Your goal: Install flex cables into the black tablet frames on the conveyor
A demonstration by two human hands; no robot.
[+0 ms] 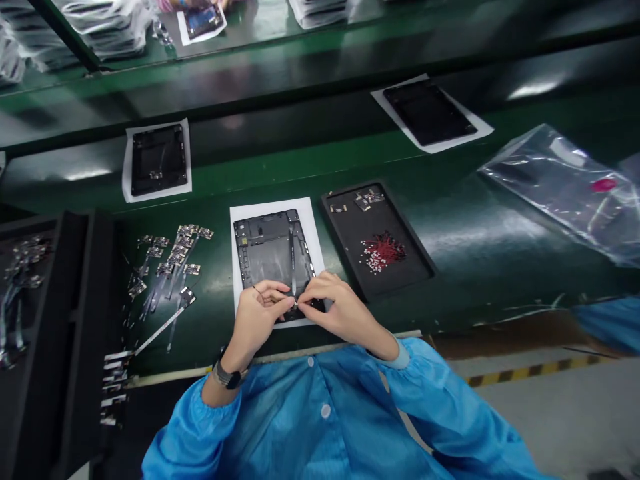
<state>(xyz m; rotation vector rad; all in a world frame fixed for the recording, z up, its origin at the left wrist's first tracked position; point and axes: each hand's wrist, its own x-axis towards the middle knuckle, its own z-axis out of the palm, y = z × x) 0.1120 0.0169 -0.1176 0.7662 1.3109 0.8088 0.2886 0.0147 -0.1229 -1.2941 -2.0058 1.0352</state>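
A black tablet housing [265, 257] lies on a white sheet [317, 247] in front of me. A flat ribbon cable [293, 257] runs down its right part toward my fingertips. My left hand [263, 312] is over the housing's lower edge, thumb and index finger pinched together. A thin dark strand [257, 291] shows by its knuckles. My right hand [343, 308] comes in from the right, also pinching, its fingertips almost meeting the left ones. A tiny pale piece [295, 303] shows between them; the fingers hide most of it.
Right of the housing is a black tray [350, 257] with red-black wired parts [384, 252] and small boards [367, 199]. Several boards with ribbon cables [180, 253] lie left, beside dark foam trays [80, 320]. Two more housings [160, 159] sit behind; a plastic bag [565, 193] lies right.
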